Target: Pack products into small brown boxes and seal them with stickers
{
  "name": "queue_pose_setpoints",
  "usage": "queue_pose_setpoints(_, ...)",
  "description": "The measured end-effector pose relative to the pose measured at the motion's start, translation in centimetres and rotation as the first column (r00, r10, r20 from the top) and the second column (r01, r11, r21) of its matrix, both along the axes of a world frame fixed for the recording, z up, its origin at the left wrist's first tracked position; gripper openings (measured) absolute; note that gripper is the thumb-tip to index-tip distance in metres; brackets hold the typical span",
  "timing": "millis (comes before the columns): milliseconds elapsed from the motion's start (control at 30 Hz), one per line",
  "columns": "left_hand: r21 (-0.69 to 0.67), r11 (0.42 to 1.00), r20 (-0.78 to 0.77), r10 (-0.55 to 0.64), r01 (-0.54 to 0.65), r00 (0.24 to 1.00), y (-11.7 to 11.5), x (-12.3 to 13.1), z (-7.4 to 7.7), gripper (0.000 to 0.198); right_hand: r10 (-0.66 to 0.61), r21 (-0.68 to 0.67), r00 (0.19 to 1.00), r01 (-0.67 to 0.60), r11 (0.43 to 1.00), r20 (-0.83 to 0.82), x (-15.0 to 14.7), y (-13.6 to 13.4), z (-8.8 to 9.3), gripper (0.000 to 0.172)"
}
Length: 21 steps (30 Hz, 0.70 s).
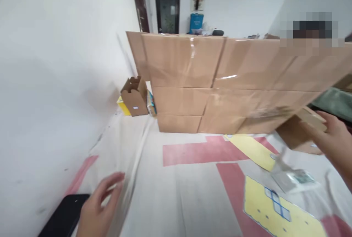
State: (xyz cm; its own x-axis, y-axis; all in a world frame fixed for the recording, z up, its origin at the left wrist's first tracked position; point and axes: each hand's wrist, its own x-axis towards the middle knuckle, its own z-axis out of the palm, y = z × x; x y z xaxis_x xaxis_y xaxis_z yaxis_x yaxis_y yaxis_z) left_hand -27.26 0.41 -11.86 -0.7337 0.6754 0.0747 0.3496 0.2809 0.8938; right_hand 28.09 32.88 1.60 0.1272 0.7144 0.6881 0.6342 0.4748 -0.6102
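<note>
- Along the far edge of the covered surface, a wall of stacked cartons (pixel 209 83) stands several tiers high, with its joints staggered and glossy tape across the faces. Its right end looks tilted and blurred in this view. A knock from that side could, I judge, shift the upper tier, since nothing visible braces it.
- Underneath everything lies a pale cloth (pixel 187 193) with red and yellow patches, and a raised fold runs from the wall toward the near edge. A sleeve or wrist dragging that fold could pull along whatever sits on it.
- At the right, a small carton (pixel 294 136) lies at the foot of the wall with one flap lifted. The right hand (pixel 332 138) reaches to that flap, fingers stretched forward and close together. Blur hides whether they pinch the flap or only touch it. A grip on the flap alone could bend or tear it, or swing the carton into the stack.
- At the near left corner, a black flat device (pixel 64 217) rests by the edge, just beside the left hand (pixel 97 207). That hand hovers with loosely curled, parted fingers and holds nothing. A careless sweep could push the device off the edge.
- Between the two hands, nearer the right one, a clear packet (pixel 291 178) lies loose on the cloth. It is light, and a passing forearm could brush it away.
</note>
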Motion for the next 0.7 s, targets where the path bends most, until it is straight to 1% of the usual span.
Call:
queue_pose_setpoints(33,0.071,0.997,0.053,0.037,-0.040,0.998,1.8,-1.4,1.3,0.043,0.010,-0.059,0.999,-0.006,0.998,0.053,-4.1,-0.8,-0.2,0.031)
queue_pose_setpoints(67,0.177,0.981,0.135,0.061,-0.085,0.989,4.0,-2.7,2.4,0.042,0.136,-0.120,0.986,-0.124,0.985,0.101,-9.0,-1.9,-0.6,0.033)
queue_pose_setpoints(100,0.285,0.947,0.211,0.086,-0.146,0.974,6.6,-3.9,3.3,0.042,0.325,-0.145,0.939,-0.308,0.940,0.115,-14.4,-3.3,-1.3,0.030)
queue_pose_setpoints(133,0.357,0.911,0.263,0.112,-0.205,0.958,9.4,-5.2,4.0,0.040,0.503,-0.136,0.859,-0.488,0.862,0.101,-20.3,-4.8,-2.1,0.028)
queue_pose_setpoints(167,0.392,0.880,0.305,0.152,-0.269,0.940,12.4,-6.5,4.3,0.041,0.632,-0.150,0.771,-0.618,0.771,0.074,-26.2,-6.1,-3.0,0.031)
queue_pose_setpoints(200,0.396,0.868,0.310,0.181,-0.300,0.933,15.3,-8.0,4.3,0.046,0.729,-0.211,0.682,-0.705,0.677,0.057,-32.1,-7.2,-4.0,0.039)
queue_pose_setpoints(233,0.397,0.857,0.313,0.209,-0.328,0.926,18.0,-9.7,4.1,0.053,0.800,-0.245,0.599,-0.770,0.590,0.043,-37.6,-7.9,-4.9,0.048)
queue_pose_setpoints(267,0.398,0.849,0.324,0.225,-0.348,0.919,20.5,-11.6,3.8,0.058,0.831,-0.279,0.555,-0.795,0.538,0.021,-42.6,-8.1,-5.9,0.059)
queue_pose_setpoints(300,0.399,0.844,0.339,0.228,-0.359,0.913,22.7,-13.5,3.3,0.058,0.833,-0.310,0.553,-0.794,0.523,-0.010,-47.2,-7.7,-6.6,0.070)
queue_pose_setpoints(333,0.408,0.843,0.348,0.212,-0.351,0.913,24.5,-15.3,2.7,0.056,0.821,-0.325,0.569,-0.786,0.526,-0.047,-51.2,-6.9,-7.2,0.076)
queue_pose_setpoints(367,0.424,0.844,0.349,0.183,-0.329,0.919,26.1,-17.0,2.1,0.051,0.796,-0.314,0.598,-0.777,0.546,-0.094,-54.6,-5.7,-7.6,0.082)
queue_pose_setpoints(433,0.469,0.845,0.342,0.094,-0.256,0.935,28.4,-19.8,0.7,0.043,0.726,-0.315,0.657,-0.746,0.586,-0.205,-59.8,-2.8,-7.9,0.090)
queue_pose_setpoints(467,0.493,0.842,0.335,0.048,-0.218,0.941,29.2,-20.7,-0.1,0.040,0.688,-0.338,0.679,-0.729,0.595,-0.255,-61.7,-1.4,-8.0,0.093)
queue_pose_setpoints(533,0.543,0.824,0.323,-0.026,-0.163,0.946,30.4,-21.9,-1.8,0.039,0.621,-0.380,0.712,-0.701,0.604,-0.327,-64.1,1.0,-8.1,0.098)
queue_pose_setpoints(567,0.567,0.810,0.318,-0.048,-0.149,0.947,30.8,-22.1,-2.6,0.039,0.602,-0.385,0.720,-0.694,0.609,-0.345,-64.7,1.7,-8.2,0.099)
queue_pose_setpoints(633,0.613,0.777,0.311,-0.071,-0.143,0.948,30.9,-22.3,-3.9,0.041,0.599,-0.353,0.712,-0.702,0.618,-0.367,-64.9,2.2,-8.3,0.095)
queue_pose_setpoints(667,0.633,0.760,0.308,-0.075,-0.145,0.948,30.6,-22.3,-4.2,0.043,0.620,-0.322,0.691,-0.723,0.612,-0.372,-64.7,2.0,-8.3,0.091)
queue_pose_setpoints(700,0.649,0.746,0.304,-0.075,-0.149,0.950,30.0,-22.3,-4.3,0.045,0.653,-0.288,0.658,-0.752,0.593,-0.375,-64.2,1.6,-8.2,0.086)
